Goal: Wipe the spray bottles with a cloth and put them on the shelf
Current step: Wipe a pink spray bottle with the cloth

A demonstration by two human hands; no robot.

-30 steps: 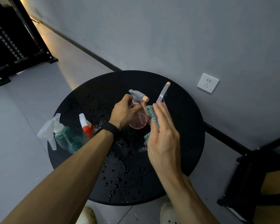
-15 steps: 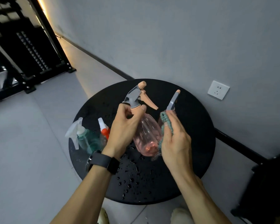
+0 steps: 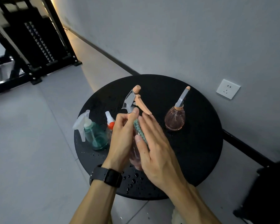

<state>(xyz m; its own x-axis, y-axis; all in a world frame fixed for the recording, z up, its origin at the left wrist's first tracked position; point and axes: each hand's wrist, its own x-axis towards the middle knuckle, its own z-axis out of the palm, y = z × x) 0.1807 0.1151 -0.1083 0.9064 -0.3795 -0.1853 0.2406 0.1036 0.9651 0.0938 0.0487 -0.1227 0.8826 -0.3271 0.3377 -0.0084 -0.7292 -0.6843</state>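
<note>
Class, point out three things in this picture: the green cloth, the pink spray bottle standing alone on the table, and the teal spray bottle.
green cloth (image 3: 140, 132), head view, on the knitted strip showing between the hands.
pink spray bottle (image 3: 174, 120), head view, on its round body.
teal spray bottle (image 3: 96, 138), head view, on its clear body.

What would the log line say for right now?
step: wiping | left hand: grips pink bottle | right hand: presses cloth on it | table: three bottles standing

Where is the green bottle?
The green bottle stands at the table's left edge, beside the small orange-capped bottle, left of the left hand.
</note>
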